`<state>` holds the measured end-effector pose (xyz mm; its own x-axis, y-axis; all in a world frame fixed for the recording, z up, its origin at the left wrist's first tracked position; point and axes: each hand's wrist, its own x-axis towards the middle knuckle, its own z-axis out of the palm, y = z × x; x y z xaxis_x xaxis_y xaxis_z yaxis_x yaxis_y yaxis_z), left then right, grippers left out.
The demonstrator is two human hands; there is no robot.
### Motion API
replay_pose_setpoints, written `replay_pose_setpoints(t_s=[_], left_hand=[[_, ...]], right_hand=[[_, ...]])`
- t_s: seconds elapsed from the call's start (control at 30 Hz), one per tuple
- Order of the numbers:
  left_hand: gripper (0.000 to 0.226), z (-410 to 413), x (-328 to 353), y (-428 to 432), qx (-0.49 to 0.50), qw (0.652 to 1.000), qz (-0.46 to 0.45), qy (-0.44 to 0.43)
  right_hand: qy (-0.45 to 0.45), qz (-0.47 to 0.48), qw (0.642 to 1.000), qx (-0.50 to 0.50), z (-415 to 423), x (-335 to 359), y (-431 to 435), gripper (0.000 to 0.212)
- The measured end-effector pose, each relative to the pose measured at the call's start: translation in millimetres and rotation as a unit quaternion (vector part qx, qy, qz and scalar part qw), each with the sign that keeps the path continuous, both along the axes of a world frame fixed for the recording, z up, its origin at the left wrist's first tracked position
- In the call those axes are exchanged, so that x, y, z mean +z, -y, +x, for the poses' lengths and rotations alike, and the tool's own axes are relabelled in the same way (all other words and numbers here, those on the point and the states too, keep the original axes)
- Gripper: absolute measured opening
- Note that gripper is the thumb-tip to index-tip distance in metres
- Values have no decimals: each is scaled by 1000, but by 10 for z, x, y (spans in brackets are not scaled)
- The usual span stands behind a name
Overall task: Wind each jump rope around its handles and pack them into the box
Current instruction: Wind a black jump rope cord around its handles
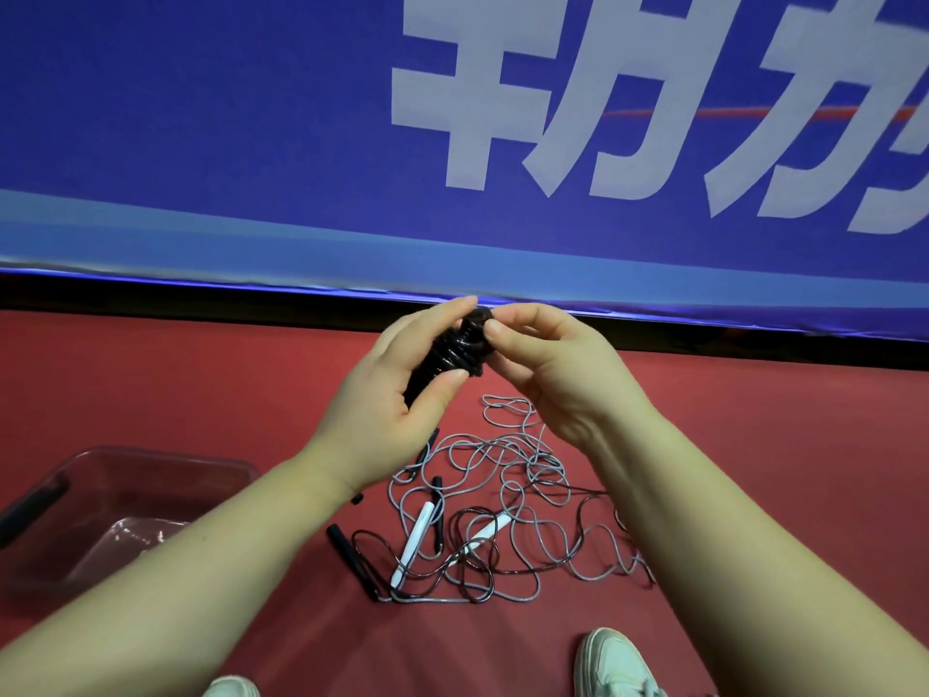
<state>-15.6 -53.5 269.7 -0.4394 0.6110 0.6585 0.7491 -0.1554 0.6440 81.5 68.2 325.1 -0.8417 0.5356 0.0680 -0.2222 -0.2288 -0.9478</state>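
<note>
Black glossy jump rope (455, 352), nearly wound, is sitting at frame centre: your left hand (397, 394) is gripping the bundle, your right hand (548, 364) is pinching its top. Next, probably: tuck the end, then drop it into the clear plastic box (151, 457), lower left.

Obscured and cropped items

Box (100, 460) at 8 o'clock: cut by left edge, near corner behind left forearm (201, 545). Shoes (616, 664) at 6 o'clock: cut by bottom edge. Black wound rope (452, 352): partly covered by left hand (382, 394) and right hand (553, 364). Banner lettering (618, 118) at 1 o'clock: cropped.
</note>
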Motion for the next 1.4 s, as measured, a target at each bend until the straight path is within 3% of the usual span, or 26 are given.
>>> replay_pose_setpoints(t_s=[0.13,0.27,0.47,0.6,0.7,0.8,0.9,1.0,1.07,1.13,1.23,1.4], left_hand=[[41,-5,-38,-8,11,999,1,-34],[35,27,-91,-23,25,999,-2,-29],[26,59,42,-52,31,998,-8,48],[24,30,163,-33,27,997,1,71],[23,23,222,-25,34,993,20,112],[18,-11,179,35,54,998,6,40],[28,-36,113,70,106,992,-50,-49],[28,-15,127,57,154,983,-57,-83],[23,-11,147,40,148,987,-27,-53],[18,-6,173,29,115,993,14,36],[25,25,198,19,81,988,47,123],[22,10,286,89,56,989,84,109]], right_hand=[[47,-17,998,-27,-33,-73,23,16],[136,39,990,-9,-34,-123,2,8],[76,170,978,-94,-75,-145,94,18],[39,29,996,-79,-119,-69,148,17],[11,-4,997,-76,-159,0,190,19],[46,17,997,-56,-181,-1,193,20],[89,64,993,-38,-176,-46,185,23],[68,42,996,-44,-179,-71,186,22],[45,38,996,-62,-190,-83,192,22],[17,49,996,-77,-202,-115,204,24],[-19,77,993,-89,-207,-178,232,27],[-56,64,996,-21,-214,-103,254,22]])
